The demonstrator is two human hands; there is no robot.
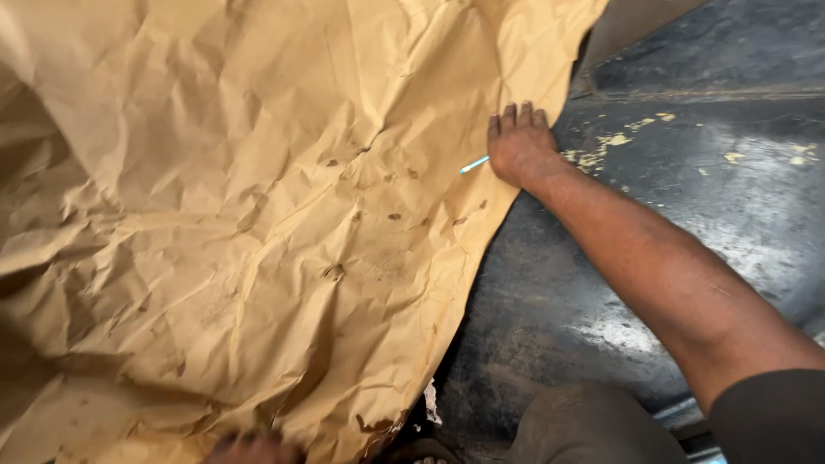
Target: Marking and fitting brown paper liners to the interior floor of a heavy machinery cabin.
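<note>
A large crumpled sheet of brown paper (258,215), stained with small dark spots, covers most of the dark scuffed floor (687,198). The right hand (520,146) presses down on the sheet's right edge, fingers closed on a thin pale blue stick (473,164). The left hand (253,448) is blurred at the sheet's bottom edge; its grip cannot be told.

The dark floor (687,215) runs along the right side, scuffed and shiny in patches, with flecks of yellow paint (614,139) scattered near its upper part. A raised dark ridge (705,93) crosses the floor toward the top right corner. At the bottom edge a small scrap of white torn material (431,402) lies on the floor beside a knee in grey-brown cloth (593,425)
</note>
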